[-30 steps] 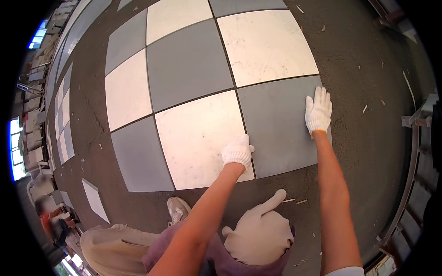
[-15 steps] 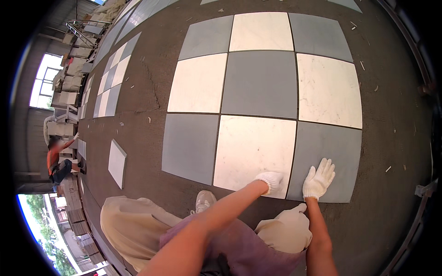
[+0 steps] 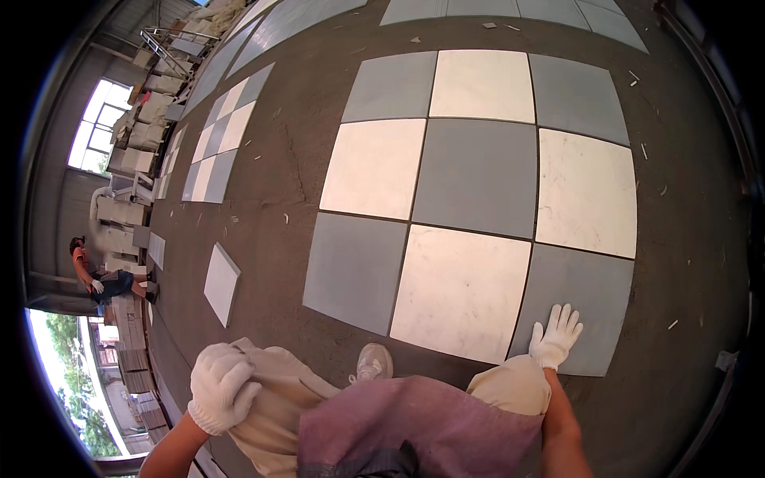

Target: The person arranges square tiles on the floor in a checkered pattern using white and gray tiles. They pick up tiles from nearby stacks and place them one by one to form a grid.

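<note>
My left hand, in a white knit glove, rests on my bent left knee, its fingers curled over the trouser cloth. Flat on a grey tile lies my right hand, gloved the same way, with fingers stretched and slightly apart. That tile is the near right corner of a checkered square of grey and white tiles on the floor. Beside it is a white veined tile, and a grey tile forms the near left corner. Thin dark gaps separate the tiles.
A single white tile lies apart on the brown floor to the left. Further off is another checkered panel. A co-worker is at the far left near stacked slabs. Small chips dot the floor.
My left hand has left the white veined tile and moved back left onto my knee. My right hand stays on the grey tile. The view has shifted, and the co-worker's pose differs.
</note>
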Available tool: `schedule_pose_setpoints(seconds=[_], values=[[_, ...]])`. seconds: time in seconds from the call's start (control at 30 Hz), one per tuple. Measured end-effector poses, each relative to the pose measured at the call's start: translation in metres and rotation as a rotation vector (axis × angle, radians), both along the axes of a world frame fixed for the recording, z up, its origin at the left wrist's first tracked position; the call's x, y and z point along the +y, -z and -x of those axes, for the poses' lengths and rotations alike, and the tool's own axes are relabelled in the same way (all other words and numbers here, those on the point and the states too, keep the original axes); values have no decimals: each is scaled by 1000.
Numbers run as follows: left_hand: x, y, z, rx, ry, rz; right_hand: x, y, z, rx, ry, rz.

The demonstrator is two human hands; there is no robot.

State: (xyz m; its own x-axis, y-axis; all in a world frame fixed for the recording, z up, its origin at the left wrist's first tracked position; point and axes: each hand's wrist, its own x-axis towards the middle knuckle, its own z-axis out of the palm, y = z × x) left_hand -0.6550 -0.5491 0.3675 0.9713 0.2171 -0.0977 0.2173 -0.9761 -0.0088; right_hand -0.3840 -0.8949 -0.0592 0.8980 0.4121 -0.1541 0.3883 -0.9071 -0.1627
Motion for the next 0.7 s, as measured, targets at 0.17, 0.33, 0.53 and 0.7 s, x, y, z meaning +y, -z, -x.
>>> schedule_pose_setpoints(seconds=[0.17, 0.33, 0.53, 0.7], values=[[8, -4, -11, 41, 75, 104, 2, 4, 5, -38, -7, -38], [37, 14, -19, 64, 222, 303, -1, 7, 4, -81, 17, -2], [46, 14, -32, 206, 284, 581, 1, 13, 8, -154, -35, 43], [59, 14, -15, 305, 356, 791, 7, 7, 3, -129, -9, 236]])
